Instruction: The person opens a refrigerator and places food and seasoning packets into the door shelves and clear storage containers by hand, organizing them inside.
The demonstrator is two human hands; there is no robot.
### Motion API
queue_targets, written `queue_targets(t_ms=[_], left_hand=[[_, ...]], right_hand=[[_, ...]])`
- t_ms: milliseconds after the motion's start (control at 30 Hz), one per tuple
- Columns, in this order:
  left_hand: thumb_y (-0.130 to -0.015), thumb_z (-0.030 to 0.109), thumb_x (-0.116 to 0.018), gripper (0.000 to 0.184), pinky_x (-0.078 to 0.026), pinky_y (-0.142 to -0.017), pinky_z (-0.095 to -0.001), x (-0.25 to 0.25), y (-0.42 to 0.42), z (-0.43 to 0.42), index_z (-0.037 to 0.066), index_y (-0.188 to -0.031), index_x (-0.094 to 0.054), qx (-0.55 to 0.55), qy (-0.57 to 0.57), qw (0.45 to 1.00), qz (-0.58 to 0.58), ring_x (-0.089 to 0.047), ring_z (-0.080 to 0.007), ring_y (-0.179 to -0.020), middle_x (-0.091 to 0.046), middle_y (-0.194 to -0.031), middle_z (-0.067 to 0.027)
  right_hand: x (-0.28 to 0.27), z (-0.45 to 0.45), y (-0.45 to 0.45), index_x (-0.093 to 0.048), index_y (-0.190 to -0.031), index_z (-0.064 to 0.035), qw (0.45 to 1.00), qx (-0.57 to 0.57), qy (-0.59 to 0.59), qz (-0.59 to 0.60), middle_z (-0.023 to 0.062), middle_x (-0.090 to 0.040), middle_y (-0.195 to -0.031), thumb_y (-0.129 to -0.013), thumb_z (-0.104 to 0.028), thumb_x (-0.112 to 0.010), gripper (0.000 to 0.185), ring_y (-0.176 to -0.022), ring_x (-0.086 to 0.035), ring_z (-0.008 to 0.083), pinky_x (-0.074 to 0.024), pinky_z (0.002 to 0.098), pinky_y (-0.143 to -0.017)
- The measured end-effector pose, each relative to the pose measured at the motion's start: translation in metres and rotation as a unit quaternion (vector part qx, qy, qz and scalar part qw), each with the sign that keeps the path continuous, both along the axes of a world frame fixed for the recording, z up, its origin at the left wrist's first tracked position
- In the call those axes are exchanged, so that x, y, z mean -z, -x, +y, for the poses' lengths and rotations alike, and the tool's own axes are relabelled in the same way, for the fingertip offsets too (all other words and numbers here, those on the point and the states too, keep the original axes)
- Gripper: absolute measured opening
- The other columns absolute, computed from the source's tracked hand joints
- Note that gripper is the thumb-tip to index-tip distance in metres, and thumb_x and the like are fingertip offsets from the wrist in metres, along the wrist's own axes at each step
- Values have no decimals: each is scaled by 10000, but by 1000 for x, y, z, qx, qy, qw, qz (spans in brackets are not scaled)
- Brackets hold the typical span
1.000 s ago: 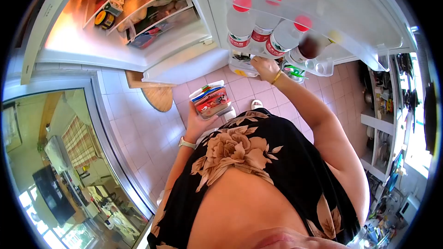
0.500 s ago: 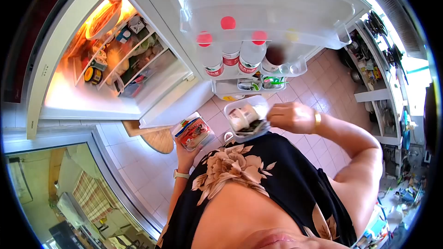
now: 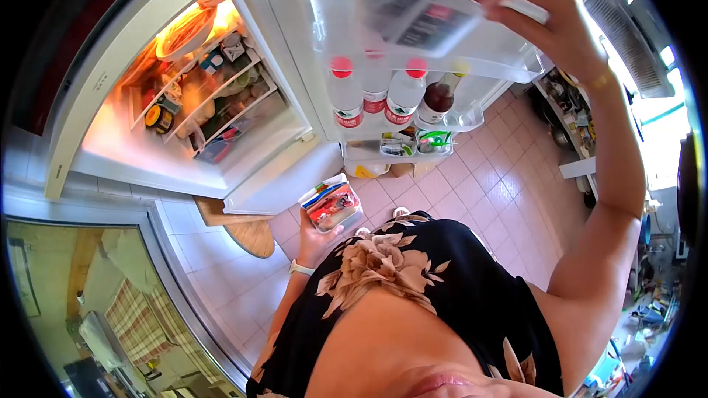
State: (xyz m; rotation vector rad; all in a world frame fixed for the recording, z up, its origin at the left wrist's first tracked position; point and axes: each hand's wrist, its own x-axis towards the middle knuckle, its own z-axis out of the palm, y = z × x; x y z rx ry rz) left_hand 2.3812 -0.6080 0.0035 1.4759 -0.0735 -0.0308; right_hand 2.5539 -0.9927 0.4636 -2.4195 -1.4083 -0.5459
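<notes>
My left hand (image 3: 316, 239) is closed around a small clear plastic container (image 3: 332, 206) packed with red, blue and white packets, held low in front of my body. Raised high on the right, my right hand (image 3: 535, 11) grips the edge of a second clear plastic container (image 3: 435, 26). Dark and white packets show through its wall, slightly blurred. This container is in front of the upper shelf (image 3: 509, 63) of the open fridge door; whether it touches the shelf I cannot tell. Below it, several red-capped bottles (image 3: 405, 92) stand in the lower door rack.
The lit fridge interior (image 3: 199, 96) at left holds food on shelves. A dark sauce bottle (image 3: 440, 96) stands beside the red-capped ones, above small bins (image 3: 434, 141) of packets. A round-ended wooden board (image 3: 251, 236) is low left. Cluttered shelves (image 3: 571, 110) line the right wall.
My right hand has lifted its container from waist level up to the door's upper shelf. My left hand has moved slightly right and up with its container.
</notes>
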Motion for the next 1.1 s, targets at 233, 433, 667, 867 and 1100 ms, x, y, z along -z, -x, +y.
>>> queue_targets(t_ms=[233, 433, 667, 867, 1100], left_hand=[[-747, 23, -895, 802, -529, -1043, -374, -7, 13, 0, 18, -1367, -387, -25, -18, 999, -20, -619, -236, -1224, -583, -1326, -151], [-753, 38, -902, 776, -521, -1051, -369, -11, 16, 1, 26, -1343, -399, -33, 8, 999, -6, -611, -229, -1230, -583, -1323, -148], [-744, 21, -899, 823, -513, -1065, -372, -7, 2, -2, 18, -1386, -383, -13, -41, 999, -28, -602, -235, -1249, -577, -1351, -145], [-755, -20, -873, 902, -498, -1111, -421, -8, -24, -18, 36, -1460, -313, 52, 29, 997, -49, -567, -270, -1316, -523, -1433, -156], [-732, 41, -915, 975, -456, -1127, -380, -12, -39, -45, 46, -1504, -319, 154, -45, 987, 29, -563, -230, -1313, -538, -1442, -140]], right_hand=[[23, 36, -51, -686, -1014, -1, 998, -29, 21, 59, 81, -701, -1043, -955, -42, -701, 73, -929, -679, 214, -578, 330, -862], [42, 41, -65, -692, -1005, -8, 996, -61, 29, 66, 70, -700, -1026, -951, -54, -712, 74, -904, -672, 198, -583, 314, -827], [51, 37, -60, -696, -1058, -24, 997, -39, 6, 72, 68, -710, -1132, -930, -80, -745, 148, -949, -683, 204, -580, 315, -837], [73, 26, 38, -688, -1109, -9, 974, 124, -173, -77, 153, -699, -1255, -829, -10, -789, 298, -1001, -712, 270, -577, 366, -830], [346, 30, 91, -348, -1579, -63, 852, 167, -5, 496, 186, -635, -1299, -733, -284, -899, 1033, -980, -717, 284, -582, 396, -872]])
